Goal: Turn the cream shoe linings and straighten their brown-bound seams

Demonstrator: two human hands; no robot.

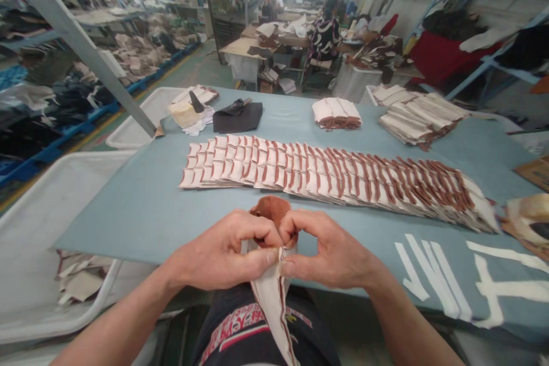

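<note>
I have the left hand (pixel 225 249) and right hand (pixel 337 249) pinching the pale strip (pixel 268 293), fingertips closed; lengthwise, its brown end points toward the stacked row (pixel 319 174).

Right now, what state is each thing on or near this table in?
Left hand: pinching the brown-and-white piece
Right hand: pinching the same piece
Brown-and-white piece: held up, lower end hanging
Long row of pieces: overlapping
Small stack: piled
Larger stack: piled, spread out
White strips: loose
Blue table: partly covered
White bin: open, holding scraps
</note>
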